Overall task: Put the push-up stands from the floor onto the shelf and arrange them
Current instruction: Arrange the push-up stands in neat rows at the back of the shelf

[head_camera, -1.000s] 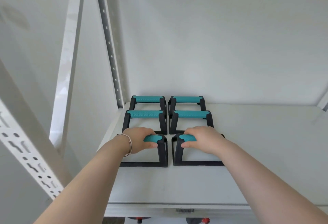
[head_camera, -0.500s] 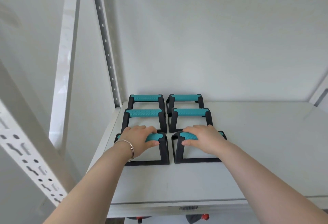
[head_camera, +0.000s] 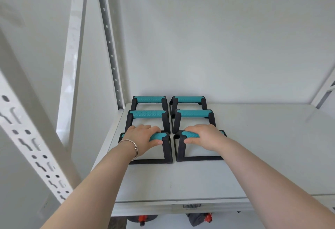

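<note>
Left hand [head_camera: 143, 138] and right hand [head_camera: 203, 138] each wrap a front push-up stand's teal grip on the shelf [head_camera: 253, 156]; slide both back evenly, keeping columns parallel with the rows behind.

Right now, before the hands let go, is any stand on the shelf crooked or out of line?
Nothing stands out. Six stands sit upright in two straight columns on the shelf. The left hand and right hand each close on a front stand's teal handle, level with each other.
</note>
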Action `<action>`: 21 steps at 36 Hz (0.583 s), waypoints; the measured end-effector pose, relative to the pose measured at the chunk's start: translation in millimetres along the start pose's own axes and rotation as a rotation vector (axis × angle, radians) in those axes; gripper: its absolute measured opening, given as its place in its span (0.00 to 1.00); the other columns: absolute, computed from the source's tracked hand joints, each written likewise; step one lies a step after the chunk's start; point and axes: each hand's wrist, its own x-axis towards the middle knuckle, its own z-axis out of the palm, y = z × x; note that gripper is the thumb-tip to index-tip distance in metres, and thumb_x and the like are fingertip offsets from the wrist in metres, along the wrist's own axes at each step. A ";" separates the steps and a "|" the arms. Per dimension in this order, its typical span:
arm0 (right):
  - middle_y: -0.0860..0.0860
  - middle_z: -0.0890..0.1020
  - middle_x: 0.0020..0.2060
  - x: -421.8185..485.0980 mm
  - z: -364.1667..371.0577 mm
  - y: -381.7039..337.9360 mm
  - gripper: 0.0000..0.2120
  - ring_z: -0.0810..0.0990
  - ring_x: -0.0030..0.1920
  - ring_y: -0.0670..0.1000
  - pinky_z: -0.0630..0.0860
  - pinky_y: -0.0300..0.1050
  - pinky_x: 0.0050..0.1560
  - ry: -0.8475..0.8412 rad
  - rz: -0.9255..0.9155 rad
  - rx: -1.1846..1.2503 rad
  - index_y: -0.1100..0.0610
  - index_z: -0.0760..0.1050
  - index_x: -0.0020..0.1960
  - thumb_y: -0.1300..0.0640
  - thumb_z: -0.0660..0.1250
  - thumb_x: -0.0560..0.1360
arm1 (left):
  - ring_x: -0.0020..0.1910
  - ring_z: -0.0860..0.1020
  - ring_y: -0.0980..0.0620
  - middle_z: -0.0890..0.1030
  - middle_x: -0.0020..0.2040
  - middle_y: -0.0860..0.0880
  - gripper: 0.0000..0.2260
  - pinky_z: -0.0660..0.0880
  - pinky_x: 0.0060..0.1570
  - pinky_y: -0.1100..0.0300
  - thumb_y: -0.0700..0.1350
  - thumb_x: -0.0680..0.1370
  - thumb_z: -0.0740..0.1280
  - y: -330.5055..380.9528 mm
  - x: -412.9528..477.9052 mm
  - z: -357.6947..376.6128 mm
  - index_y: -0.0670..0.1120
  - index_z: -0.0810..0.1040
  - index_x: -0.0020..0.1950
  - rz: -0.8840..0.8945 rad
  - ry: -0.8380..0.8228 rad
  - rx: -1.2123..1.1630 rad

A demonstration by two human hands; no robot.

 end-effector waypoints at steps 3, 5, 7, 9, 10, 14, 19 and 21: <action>0.48 0.79 0.58 -0.8 -0.3 -0.9 0.24 0.74 0.59 0.55 0.66 0.49 0.65 -0.009 0.003 0.005 0.41 0.71 0.68 0.34 0.62 0.75 | 0.58 0.73 0.51 0.76 0.59 0.54 0.20 0.68 0.60 0.51 0.63 0.79 0.56 0.2 1.9 0.2 0.58 0.66 0.68 -0.004 -0.008 0.003; 0.48 0.79 0.59 -1.6 0.1 -1.1 0.24 0.73 0.59 0.55 0.66 0.48 0.64 -0.005 0.008 -0.001 0.41 0.71 0.68 0.34 0.62 0.75 | 0.58 0.73 0.51 0.76 0.59 0.54 0.20 0.68 0.59 0.51 0.63 0.79 0.56 0.4 3.0 1.0 0.58 0.66 0.68 -0.001 0.001 0.009; 0.48 0.79 0.58 -1.7 0.2 -1.1 0.24 0.73 0.57 0.55 0.67 0.48 0.63 -0.002 0.011 -0.002 0.41 0.71 0.68 0.34 0.61 0.75 | 0.57 0.73 0.50 0.76 0.59 0.54 0.20 0.68 0.59 0.51 0.64 0.79 0.56 0.7 3.8 2.1 0.58 0.66 0.68 0.000 0.009 0.017; 0.48 0.80 0.56 -0.8 1.4 -0.5 0.23 0.74 0.56 0.54 0.67 0.49 0.63 -0.003 0.010 -0.002 0.41 0.72 0.67 0.33 0.61 0.75 | 0.57 0.73 0.50 0.76 0.59 0.54 0.20 0.69 0.59 0.51 0.64 0.79 0.56 0.9 4.2 2.7 0.58 0.66 0.68 -0.001 0.011 0.022; 0.48 0.80 0.56 -0.1 2.2 0.2 0.23 0.74 0.56 0.54 0.68 0.50 0.63 -0.003 0.011 -0.002 0.41 0.72 0.66 0.33 0.61 0.75 | 0.57 0.73 0.50 0.76 0.59 0.54 0.20 0.69 0.59 0.51 0.64 0.79 0.56 1.0 4.5 2.8 0.58 0.66 0.68 -0.002 0.012 0.025; 0.47 0.80 0.55 1.5 5.1 1.9 0.24 0.74 0.56 0.55 0.68 0.52 0.63 0.004 0.008 -0.004 0.40 0.71 0.66 0.32 0.60 0.75 | 0.57 0.73 0.50 0.76 0.59 0.54 0.20 0.69 0.59 0.51 0.64 0.79 0.55 1.6 5.2 2.2 0.58 0.66 0.68 -0.001 0.007 0.033; 0.48 0.80 0.57 0.5 4.3 1.0 0.24 0.74 0.56 0.54 0.67 0.50 0.63 0.007 0.008 -0.024 0.41 0.71 0.67 0.33 0.60 0.75 | 0.58 0.73 0.50 0.76 0.60 0.54 0.19 0.68 0.59 0.50 0.63 0.79 0.55 2.4 5.0 2.2 0.58 0.66 0.68 0.002 0.008 0.039; 0.48 0.80 0.57 0.3 4.4 0.9 0.24 0.74 0.56 0.54 0.66 0.49 0.62 0.012 0.006 -0.028 0.41 0.71 0.67 0.33 0.60 0.75 | 0.58 0.73 0.50 0.76 0.60 0.54 0.19 0.69 0.60 0.50 0.63 0.79 0.55 2.5 5.1 2.2 0.58 0.66 0.68 0.000 0.007 0.037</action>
